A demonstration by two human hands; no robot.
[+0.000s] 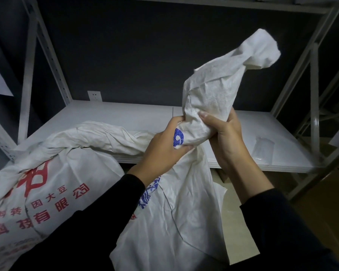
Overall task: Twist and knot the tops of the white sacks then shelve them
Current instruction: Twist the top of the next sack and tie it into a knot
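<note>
Left hand [165, 147] and right hand [228, 138] both gripped the gathered neck of the blue-printed sack [213, 90]; red-printed sack [53, 184] lay at eight o'clock.

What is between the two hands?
In the head view, the twisted neck of the blue-printed sack lies between the left hand and the right hand; both grip it.
</note>
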